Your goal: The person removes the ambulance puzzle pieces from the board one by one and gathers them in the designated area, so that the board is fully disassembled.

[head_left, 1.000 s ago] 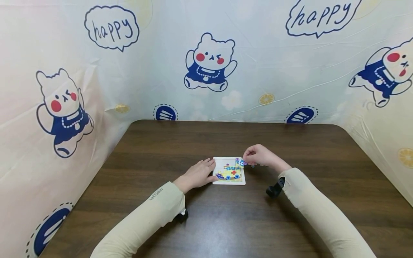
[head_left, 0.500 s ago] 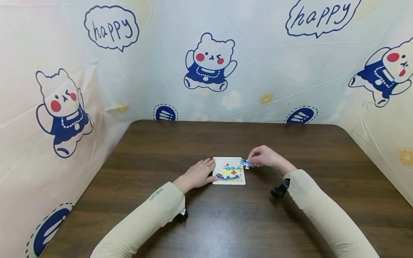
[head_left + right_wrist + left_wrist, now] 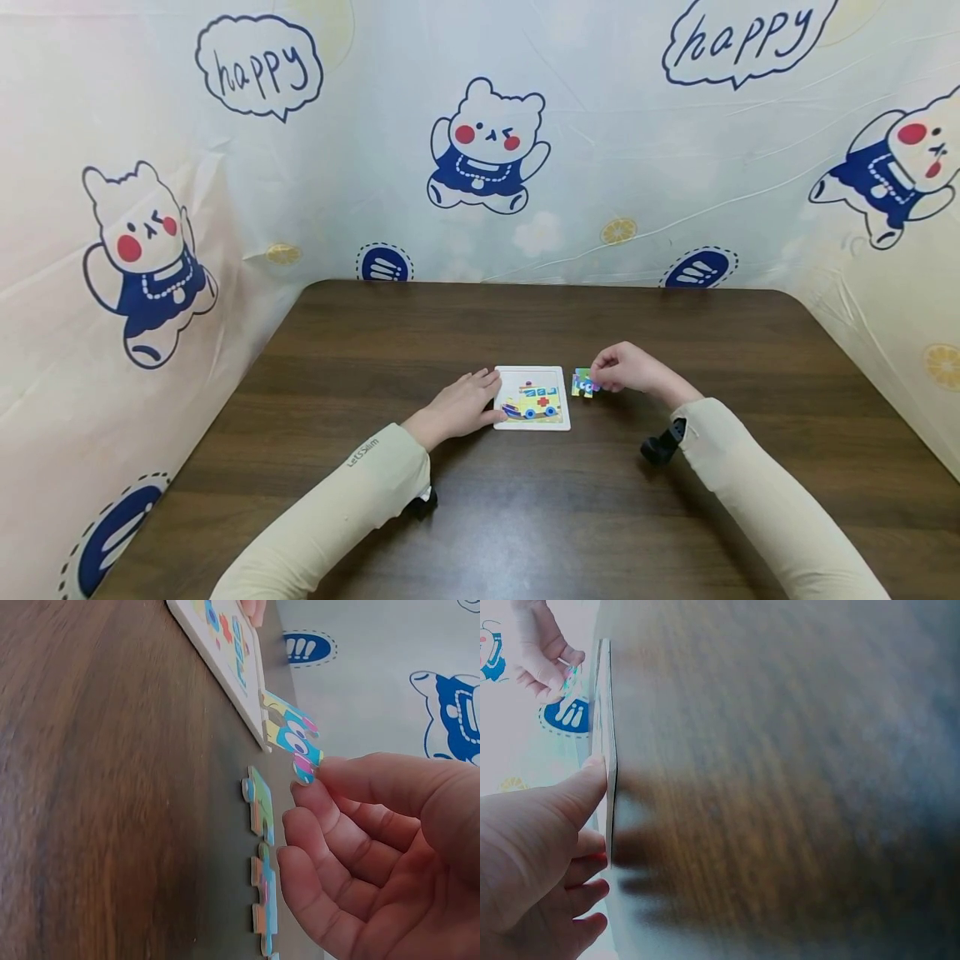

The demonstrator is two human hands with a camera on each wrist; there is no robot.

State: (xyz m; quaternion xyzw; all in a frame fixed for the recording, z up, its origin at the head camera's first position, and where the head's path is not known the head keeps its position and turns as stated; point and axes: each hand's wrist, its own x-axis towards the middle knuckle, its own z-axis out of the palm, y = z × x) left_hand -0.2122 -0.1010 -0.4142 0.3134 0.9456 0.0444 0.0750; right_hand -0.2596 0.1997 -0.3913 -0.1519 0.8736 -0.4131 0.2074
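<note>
A white-framed puzzle board (image 3: 532, 425) with a yellow ambulance picture lies on the table in the head view. My left hand (image 3: 461, 406) rests at its left edge, fingers extended; in the left wrist view the thumb (image 3: 581, 793) touches the board's side. To the right of the board, my right hand (image 3: 621, 367) pinches a jigsaw piece (image 3: 294, 739) with cartoon eyes between thumb and forefinger. That piece is raised off the table and tilted. Its other fingers are loosely bent. Below it in the right wrist view lies a loose green-and-blue jigsaw piece (image 3: 261, 804).
More loose jigsaw pieces (image 3: 264, 900) lie in a row on the brown wooden table (image 3: 495, 517), partly hidden by my right hand in the head view. A printed cloth (image 3: 585, 150) with bears hangs behind the table and along its sides.
My right hand has moved right with the pinched jigsaw piece, from over the board's top right corner to beside the board. My left hand has stayed in place.
</note>
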